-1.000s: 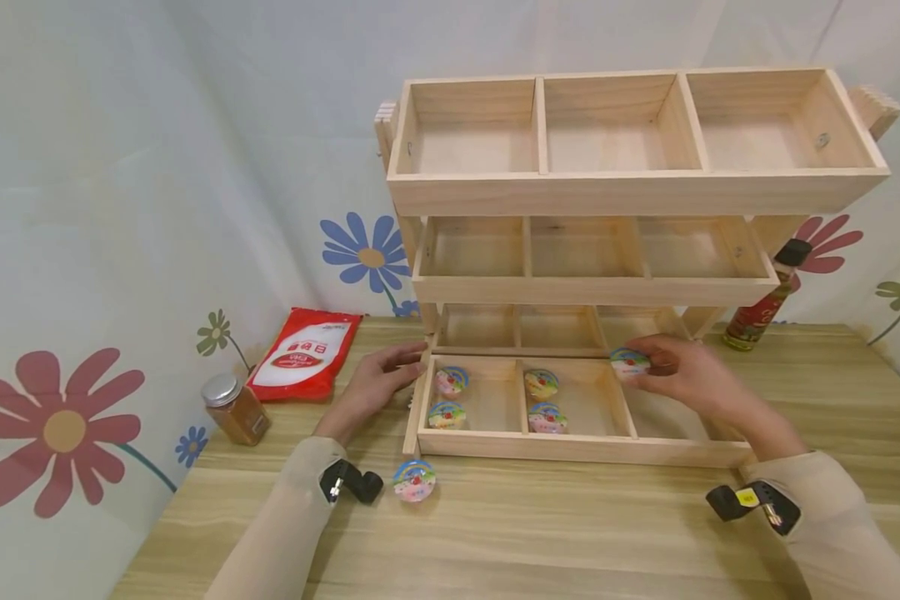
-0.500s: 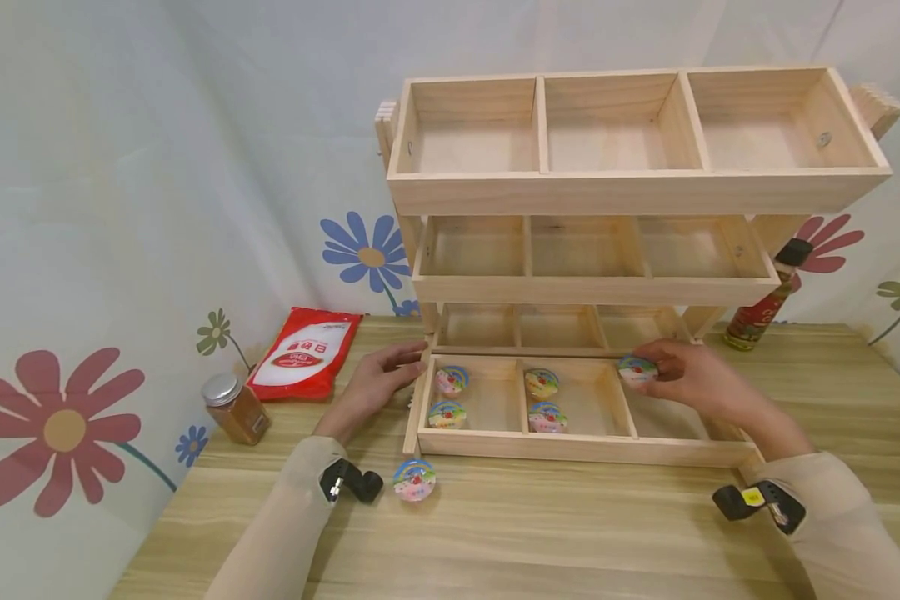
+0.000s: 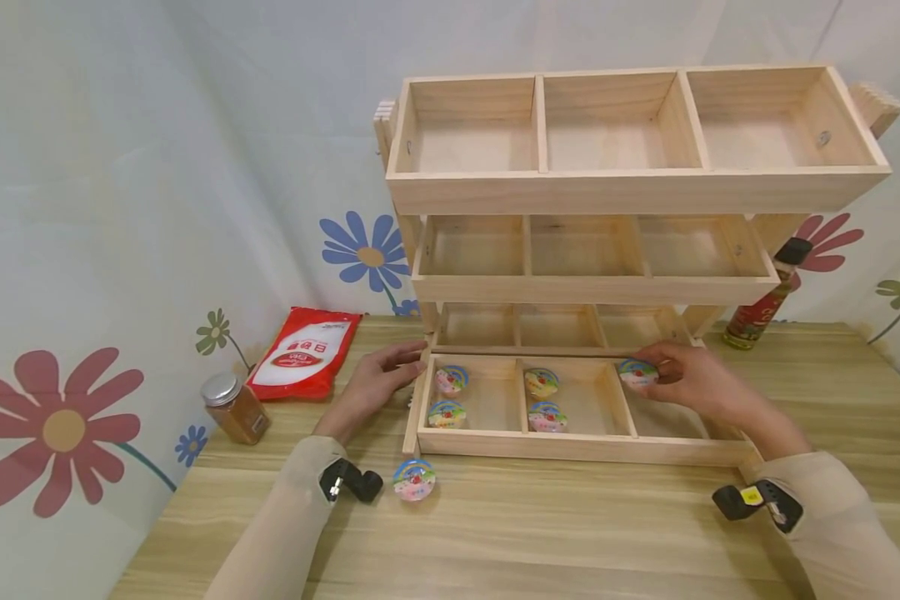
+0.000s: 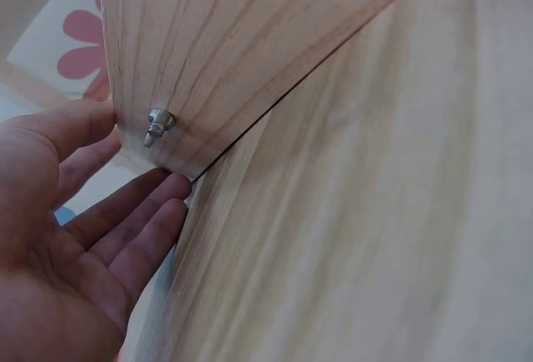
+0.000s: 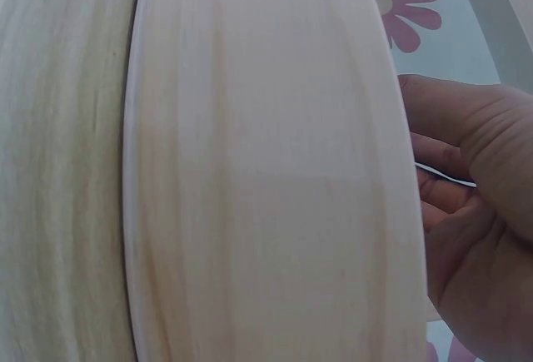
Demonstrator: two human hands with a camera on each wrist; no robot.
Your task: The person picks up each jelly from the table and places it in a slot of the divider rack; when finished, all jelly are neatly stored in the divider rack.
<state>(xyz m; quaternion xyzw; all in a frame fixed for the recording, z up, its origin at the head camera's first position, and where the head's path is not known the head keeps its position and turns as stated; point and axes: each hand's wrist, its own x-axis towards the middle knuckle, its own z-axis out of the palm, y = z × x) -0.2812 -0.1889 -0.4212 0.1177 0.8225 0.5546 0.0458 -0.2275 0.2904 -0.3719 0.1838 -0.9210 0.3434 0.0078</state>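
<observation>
In the head view my right hand [image 3: 693,383] pinches a small jelly cup [image 3: 636,373] with a colourful printed lid, at the back left of the bottom tray's right compartment. The right wrist view shows that hand [image 5: 483,187] behind the tray's front board [image 5: 275,162], which hides the cup. My left hand [image 3: 375,383] rests its fairly straight fingers against the left end of the wooden rack [image 3: 585,447]; the left wrist view has them at the end panel's corner [image 4: 187,158]. Two jelly cups [image 3: 450,398] sit in the left compartment, two more [image 3: 546,402] in the middle one.
A single jelly cup [image 3: 414,481] lies on the table [image 3: 532,533] before the rack's left corner. To the left are a spice jar [image 3: 235,408] and a red-and-white bag [image 3: 305,354]. A bottle [image 3: 767,296] stands behind the rack's right side. Upper tiers [image 3: 637,193] overhang the bottom tray.
My right hand has shifted the jelly cup slightly right and down, from over the divider into the right compartment. It has barely moved in the last half second; the left hand stays put.
</observation>
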